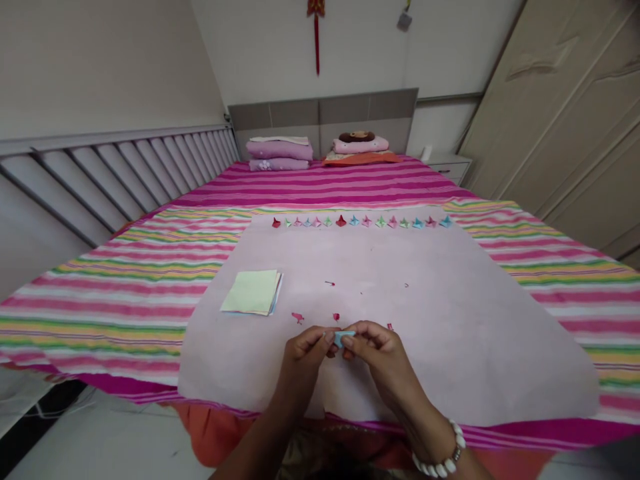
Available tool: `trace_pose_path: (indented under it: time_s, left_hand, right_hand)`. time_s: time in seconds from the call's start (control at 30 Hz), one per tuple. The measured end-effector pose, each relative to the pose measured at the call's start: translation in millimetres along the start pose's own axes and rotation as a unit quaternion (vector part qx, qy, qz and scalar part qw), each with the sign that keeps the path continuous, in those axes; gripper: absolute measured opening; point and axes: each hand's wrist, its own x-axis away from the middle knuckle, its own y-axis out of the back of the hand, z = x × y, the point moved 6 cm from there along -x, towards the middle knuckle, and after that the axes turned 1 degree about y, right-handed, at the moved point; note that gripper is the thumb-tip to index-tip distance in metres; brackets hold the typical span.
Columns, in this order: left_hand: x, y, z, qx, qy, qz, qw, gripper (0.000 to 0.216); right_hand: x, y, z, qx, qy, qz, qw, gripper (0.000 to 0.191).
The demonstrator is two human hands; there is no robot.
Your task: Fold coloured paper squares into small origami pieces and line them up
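A small piece of folded light-blue paper (344, 337) is pinched between both hands, low over the pale sheet (440, 333). My left hand (311, 350) grips its left end with thumb and fingers. At the right end, the thumb and fingers of my right hand (377, 350) are closed on the paper, and a white bead bracelet circles that wrist. Fingers cover part of the folds. Just beyond the hands lie small red pieces, one (297, 317) to the left, one (336, 317) in the middle, and another (390, 327) partly visible to the right.
A stack of square paper (253, 291), pale green on top, lies on the left of the sheet. Along the far edge runs a row of small folded paper figures (341, 221) in several colours. Striped bedding (115, 293) surrounds the sheet; folded bedding (279, 150) sits by the headboard.
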Motion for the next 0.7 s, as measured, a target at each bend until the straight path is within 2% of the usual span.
trace_pose_path:
  time_s: [0.13, 0.23, 0.33, 0.47, 0.53, 0.6, 0.7]
  left_hand:
    - [1.1, 0.2, 4.8, 0.022, 0.004, 0.000, 1.000, 0.019]
    - [0.6, -1.9, 16.4, 0.087, 0.044, -0.014, 0.995, 0.021]
    - [-1.9, -4.5, 26.6, 0.129, 0.081, -0.009, 0.988, 0.022]
    - [-6.2, -0.6, 29.6, 0.061, 0.075, 0.013, 0.995, 0.028]
    - [-8.3, 7.3, 26.3, 0.009, 0.033, -0.013, 0.999, 0.025]
    - [-9.8, 14.1, 18.2, -0.056, -0.050, -0.039, 0.996, 0.016]
    - [-10.9, 12.9, 6.3, -0.174, -0.180, -0.026, 0.968, 0.006]
  right_hand:
    - [0.1, -0.8, 2.6, 0.000, 0.005, -0.002, 1.000, 0.014]
    - [-2.4, -1.0, -1.2, -0.013, -0.002, -0.010, 1.000, 0.013]
    - [-5.4, 1.0, -12.7, -0.052, -0.042, -0.029, 0.997, 0.015]
    - [-6.7, 3.7, -28.2, -0.115, -0.117, -0.046, 0.985, 0.020]
    - [-7.5, 6.0, -32.2, -0.140, -0.141, -0.061, 0.978, 0.024]
    - [-8.9, 8.8, -35.0, -0.154, -0.157, -0.077, 0.972, 0.028]
    - [-11.7, 11.2, -38.6, -0.151, -0.174, -0.086, 0.969, 0.031]
